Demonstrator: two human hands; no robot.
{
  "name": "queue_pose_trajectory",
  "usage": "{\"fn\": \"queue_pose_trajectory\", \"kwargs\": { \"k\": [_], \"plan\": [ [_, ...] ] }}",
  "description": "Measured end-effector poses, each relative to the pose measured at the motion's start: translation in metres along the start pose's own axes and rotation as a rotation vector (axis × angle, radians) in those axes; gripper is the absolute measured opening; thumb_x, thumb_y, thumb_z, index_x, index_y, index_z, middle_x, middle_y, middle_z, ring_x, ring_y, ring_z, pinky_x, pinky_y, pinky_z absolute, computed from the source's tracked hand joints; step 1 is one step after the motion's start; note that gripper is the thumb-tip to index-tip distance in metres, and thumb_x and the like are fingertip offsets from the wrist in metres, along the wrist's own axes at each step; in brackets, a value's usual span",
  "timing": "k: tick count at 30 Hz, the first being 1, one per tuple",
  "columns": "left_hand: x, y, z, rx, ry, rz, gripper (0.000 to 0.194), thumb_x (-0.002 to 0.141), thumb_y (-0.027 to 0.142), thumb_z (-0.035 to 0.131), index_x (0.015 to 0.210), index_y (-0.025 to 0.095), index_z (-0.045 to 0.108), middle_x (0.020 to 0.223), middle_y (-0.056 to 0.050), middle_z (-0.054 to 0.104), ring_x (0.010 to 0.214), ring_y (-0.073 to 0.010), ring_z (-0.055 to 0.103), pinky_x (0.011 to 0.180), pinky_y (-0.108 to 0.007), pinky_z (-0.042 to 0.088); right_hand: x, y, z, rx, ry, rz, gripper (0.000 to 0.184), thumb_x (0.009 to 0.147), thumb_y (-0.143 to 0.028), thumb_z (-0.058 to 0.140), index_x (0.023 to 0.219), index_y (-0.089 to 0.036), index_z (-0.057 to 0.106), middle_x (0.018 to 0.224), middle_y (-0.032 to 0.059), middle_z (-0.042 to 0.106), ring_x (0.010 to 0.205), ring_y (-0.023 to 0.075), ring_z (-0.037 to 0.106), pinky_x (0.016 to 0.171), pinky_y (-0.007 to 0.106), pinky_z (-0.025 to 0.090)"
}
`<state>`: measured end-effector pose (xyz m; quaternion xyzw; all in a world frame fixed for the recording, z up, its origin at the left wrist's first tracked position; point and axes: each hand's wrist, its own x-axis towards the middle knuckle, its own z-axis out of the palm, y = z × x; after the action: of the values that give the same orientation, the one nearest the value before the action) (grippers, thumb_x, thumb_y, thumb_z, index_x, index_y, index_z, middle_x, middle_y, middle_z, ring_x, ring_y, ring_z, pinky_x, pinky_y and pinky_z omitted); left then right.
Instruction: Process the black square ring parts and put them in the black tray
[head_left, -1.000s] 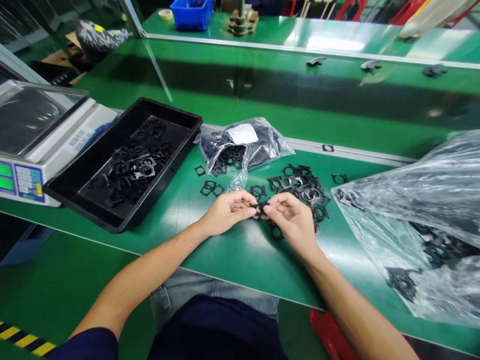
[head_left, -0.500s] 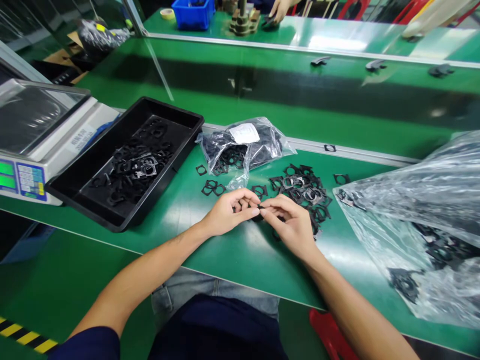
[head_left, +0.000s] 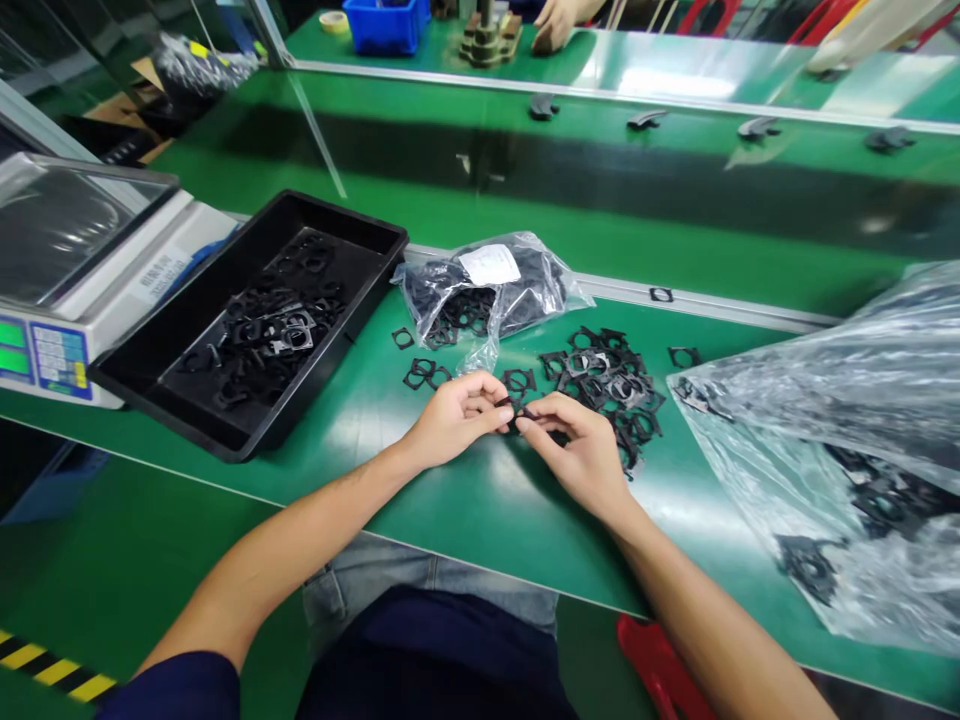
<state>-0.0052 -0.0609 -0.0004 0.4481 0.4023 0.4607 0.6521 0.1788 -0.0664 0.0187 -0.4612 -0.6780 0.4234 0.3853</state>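
Note:
Between my two hands is a small black plastic part (head_left: 516, 408), mostly covered by the fingers. My left hand (head_left: 463, 415) pinches its left side with thumb and fingertips. On the other side, my right hand (head_left: 576, 440) pinches it too, the fingertips of both hands nearly meeting. Just beyond the right hand lies a loose pile of black square frames with round holes (head_left: 611, 380). A few more such frames (head_left: 426, 374) lie on the green table past my left hand. A clear bag of black parts (head_left: 517, 280) rests behind them.
At left, a black tray (head_left: 300, 400) holds many black parts, beside a weighing scale (head_left: 82, 300). A large plastic bag (head_left: 817, 450) with parts covers the right side. Curved black pieces (head_left: 646, 120) lie across the green belt, where another person's hand (head_left: 553, 25) shows at the far side.
My fingertips have shifted slightly on the black part, showing more of it. Across the belt, the other person's hand has let go of a curved black piece, which now lies on the belt.

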Motion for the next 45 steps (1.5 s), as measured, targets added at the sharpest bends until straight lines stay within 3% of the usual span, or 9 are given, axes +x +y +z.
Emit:
{"fn": "queue_pose_trajectory", "kwargs": {
  "k": [8, 16, 25, 34, 38, 45],
  "plan": [
    [0.001, 0.001, -0.002, -0.004, 0.01, 0.013, 0.037, 0.07, 0.038, 0.087, 0.089, 0.013, 0.067, 0.074, -0.002, 0.069, 0.06, -0.0091, 0.065, 0.06, -0.021, 0.053, 0.0, -0.001, -0.001, 0.012, 0.046, -0.041, 0.012, 0.087, -0.031, 0.071, 0.083, -0.021, 0.068, 0.079, 0.0016, 0.065, 0.068, 0.014, 0.063, 0.064, 0.025, 0.054],
    [0.002, 0.003, -0.004, -0.02, -0.002, -0.008, 0.043, 0.068, 0.042, 0.088, 0.09, 0.013, 0.066, 0.074, -0.003, 0.071, 0.06, -0.0095, 0.063, 0.059, -0.022, 0.051, 0.004, -0.002, -0.004, 0.317, -0.126, 0.129, 0.034, 0.084, -0.054, 0.074, 0.088, -0.02, 0.07, 0.086, 0.0035, 0.066, 0.064, 0.0142, 0.065, 0.064, 0.028, 0.057],
    [0.002, 0.0, -0.005, -0.027, 0.046, -0.035, 0.044, 0.063, 0.044, 0.091, 0.083, 0.011, 0.07, 0.071, -0.003, 0.071, 0.061, -0.0117, 0.066, 0.06, -0.025, 0.055, 0.001, -0.005, -0.004, 0.16, -0.123, 0.071, 0.039, 0.091, -0.06, 0.064, 0.09, -0.022, 0.07, 0.08, 0.0037, 0.065, 0.069, 0.0174, 0.065, 0.067, 0.029, 0.054],
    [0.001, 0.001, -0.005, -0.157, -0.005, -0.12, 0.047, 0.06, 0.044, 0.093, 0.085, 0.01, 0.073, 0.076, -0.008, 0.076, 0.062, -0.0144, 0.07, 0.063, -0.027, 0.058, 0.006, -0.012, -0.009, 0.304, -0.211, 0.151, 0.036, 0.089, -0.055, 0.069, 0.084, -0.02, 0.072, 0.075, 0.0021, 0.065, 0.068, 0.0155, 0.064, 0.07, 0.029, 0.056],
    [0.001, 0.003, -0.004, -0.126, 0.011, -0.131, 0.047, 0.058, 0.044, 0.094, 0.083, 0.01, 0.074, 0.073, -0.006, 0.075, 0.057, -0.0126, 0.067, 0.059, -0.025, 0.057, 0.006, -0.012, -0.011, 0.291, -0.219, 0.179, 0.039, 0.089, -0.057, 0.068, 0.084, -0.019, 0.072, 0.074, 0.0025, 0.066, 0.068, 0.0164, 0.065, 0.07, 0.029, 0.055],
    [0.002, 0.002, -0.005, -0.036, 0.046, -0.084, 0.043, 0.06, 0.048, 0.092, 0.076, 0.011, 0.075, 0.068, -0.004, 0.073, 0.061, -0.0123, 0.066, 0.063, -0.025, 0.057, 0.005, -0.007, -0.006, 0.164, -0.175, 0.095, 0.037, 0.093, -0.056, 0.063, 0.086, -0.02, 0.069, 0.072, 0.0027, 0.068, 0.067, 0.0171, 0.065, 0.067, 0.028, 0.053]
  ]
}}
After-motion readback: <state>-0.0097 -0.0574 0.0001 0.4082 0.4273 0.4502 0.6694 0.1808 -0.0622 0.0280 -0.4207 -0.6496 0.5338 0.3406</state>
